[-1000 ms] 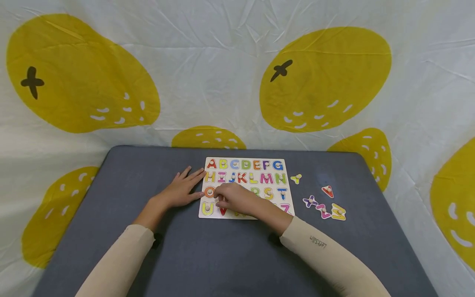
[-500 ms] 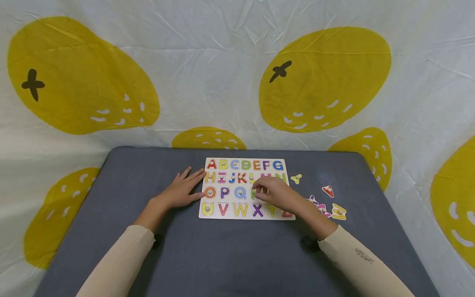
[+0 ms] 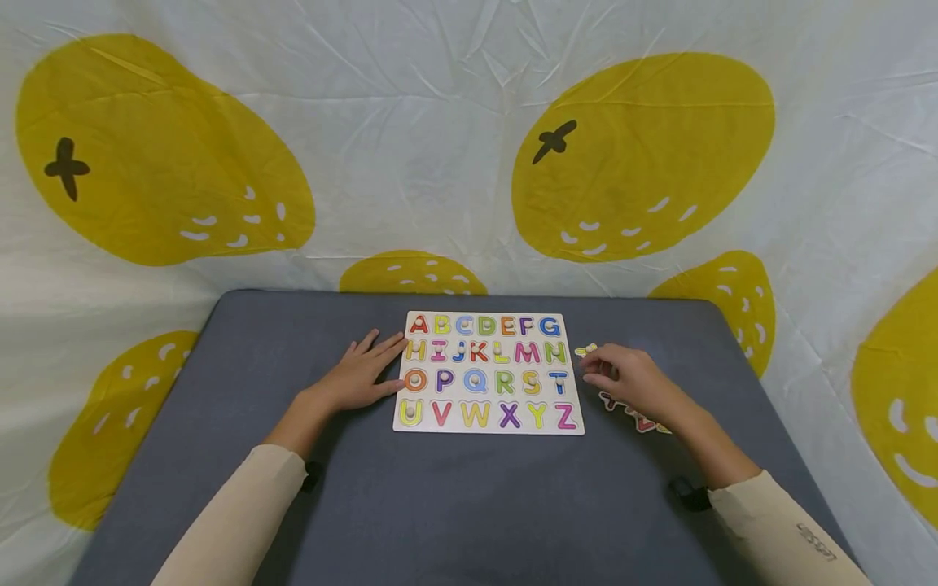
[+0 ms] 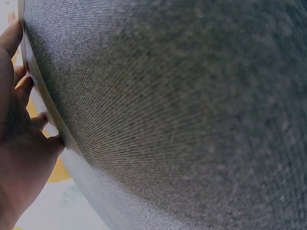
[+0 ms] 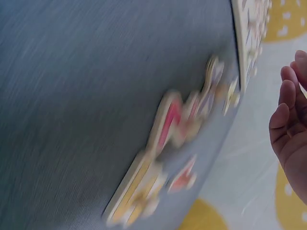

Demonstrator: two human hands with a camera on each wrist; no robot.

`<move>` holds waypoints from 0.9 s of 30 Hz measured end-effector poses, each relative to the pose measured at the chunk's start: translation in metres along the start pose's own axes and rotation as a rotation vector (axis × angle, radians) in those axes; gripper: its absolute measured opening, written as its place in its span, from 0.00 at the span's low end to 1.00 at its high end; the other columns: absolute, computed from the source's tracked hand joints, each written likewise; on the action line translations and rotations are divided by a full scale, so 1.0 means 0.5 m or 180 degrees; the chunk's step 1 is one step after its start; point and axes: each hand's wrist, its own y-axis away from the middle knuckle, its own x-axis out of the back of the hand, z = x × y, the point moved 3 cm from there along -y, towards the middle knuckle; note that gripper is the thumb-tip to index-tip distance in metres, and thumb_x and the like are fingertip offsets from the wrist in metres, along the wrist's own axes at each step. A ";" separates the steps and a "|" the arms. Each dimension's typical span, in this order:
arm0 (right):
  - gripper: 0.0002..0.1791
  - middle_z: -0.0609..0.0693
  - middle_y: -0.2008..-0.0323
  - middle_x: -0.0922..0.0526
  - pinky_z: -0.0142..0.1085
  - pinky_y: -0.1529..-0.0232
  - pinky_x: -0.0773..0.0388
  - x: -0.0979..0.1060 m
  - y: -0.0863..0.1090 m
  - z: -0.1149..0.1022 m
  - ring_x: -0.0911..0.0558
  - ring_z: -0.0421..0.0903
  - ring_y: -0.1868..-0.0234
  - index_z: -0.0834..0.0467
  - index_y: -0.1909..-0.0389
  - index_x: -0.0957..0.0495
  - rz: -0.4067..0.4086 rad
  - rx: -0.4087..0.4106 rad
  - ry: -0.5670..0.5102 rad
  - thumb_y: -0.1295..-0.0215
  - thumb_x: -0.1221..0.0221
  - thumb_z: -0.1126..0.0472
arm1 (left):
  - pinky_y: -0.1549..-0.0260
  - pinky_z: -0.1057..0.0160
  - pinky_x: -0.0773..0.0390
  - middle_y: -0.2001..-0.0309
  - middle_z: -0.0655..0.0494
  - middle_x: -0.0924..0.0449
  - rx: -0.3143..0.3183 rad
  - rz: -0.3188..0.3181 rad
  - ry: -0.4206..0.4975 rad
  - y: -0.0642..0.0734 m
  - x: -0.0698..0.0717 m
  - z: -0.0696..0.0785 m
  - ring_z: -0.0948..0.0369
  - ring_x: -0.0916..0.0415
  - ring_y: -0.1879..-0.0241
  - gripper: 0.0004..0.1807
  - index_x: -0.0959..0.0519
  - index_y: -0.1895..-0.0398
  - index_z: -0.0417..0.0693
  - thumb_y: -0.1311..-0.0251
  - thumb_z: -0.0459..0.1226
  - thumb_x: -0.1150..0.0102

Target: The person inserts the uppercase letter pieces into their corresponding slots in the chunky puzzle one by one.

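Observation:
A wooden alphabet puzzle board [image 3: 488, 399] lies on the table. Knobbed letters sit in its upper rows and at U, while V to Z show flat printed shapes. My left hand [image 3: 357, 376] rests spread out, fingertips and thumb at the board's left edge; the left wrist view shows those fingertips [image 4: 57, 143] along the rim. Right of the board hovers my right hand [image 3: 632, 378], fingers loosely bent and holding nothing. Its fingertips are beside the yellow Y piece [image 3: 584, 351]. Below the hand lie the X piece [image 3: 609, 400] and Z piece [image 3: 642, 422], partly covered.
Blurred in the right wrist view, the yellow W piece [image 5: 132, 194] and red V piece [image 5: 183, 176] lie near the Z. A dark grey cloth covers the table [image 3: 454, 505]. Behind it hangs a white curtain [image 3: 425, 163] printed with yellow shapes.
My right hand has swept rightward from over the board's lower left to the loose letters, uncovering the printed lower row. The left hand has stayed at the board's edge.

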 end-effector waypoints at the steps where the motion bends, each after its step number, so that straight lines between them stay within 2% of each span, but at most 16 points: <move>1: 0.10 0.42 0.66 0.17 0.33 0.67 0.22 0.008 0.008 0.010 0.23 0.35 0.68 0.59 0.55 0.14 0.0044 -0.0024 0.0023 0.36 0.30 0.65 | 0.25 0.28 0.57 0.16 0.55 0.51 -0.0002 0.0003 -0.0008 0.000 0.000 0.000 0.38 0.63 0.17 0.45 0.49 0.16 0.56 0.28 0.58 0.43; 7: 0.09 0.43 0.67 0.17 0.34 0.67 0.23 0.049 0.058 0.076 0.25 0.34 0.69 0.59 0.57 0.14 0.0326 -0.0144 0.0266 0.38 0.29 0.66 | 0.25 0.28 0.57 0.16 0.54 0.50 -0.0025 0.0015 -0.0024 0.001 -0.006 -0.003 0.38 0.63 0.17 0.45 0.48 0.16 0.56 0.29 0.58 0.42; 15: 0.09 0.44 0.69 0.20 0.32 0.68 0.26 0.055 0.099 0.165 0.28 0.32 0.70 0.58 0.60 0.14 0.0311 -0.0413 0.0296 0.39 0.27 0.63 | 0.25 0.28 0.58 0.16 0.55 0.51 0.0025 0.0010 -0.0005 0.003 -0.010 -0.006 0.38 0.63 0.17 0.45 0.49 0.16 0.57 0.29 0.58 0.42; 20: 0.09 0.44 0.71 0.21 0.32 0.69 0.28 0.050 0.103 0.188 0.29 0.33 0.71 0.59 0.60 0.16 0.0227 -0.0431 0.0323 0.39 0.27 0.64 | 0.25 0.29 0.58 0.16 0.54 0.51 0.0043 -0.0008 0.0001 0.003 -0.006 -0.003 0.38 0.63 0.17 0.45 0.49 0.15 0.56 0.29 0.58 0.42; 27: 0.05 0.44 0.70 0.19 0.35 0.68 0.26 0.046 0.093 0.198 0.27 0.35 0.70 0.59 0.59 0.15 0.0090 -0.0428 0.0396 0.35 0.31 0.65 | 0.25 0.28 0.58 0.16 0.54 0.51 0.0020 0.0020 0.0007 0.001 -0.003 -0.002 0.38 0.63 0.17 0.45 0.49 0.16 0.56 0.29 0.57 0.42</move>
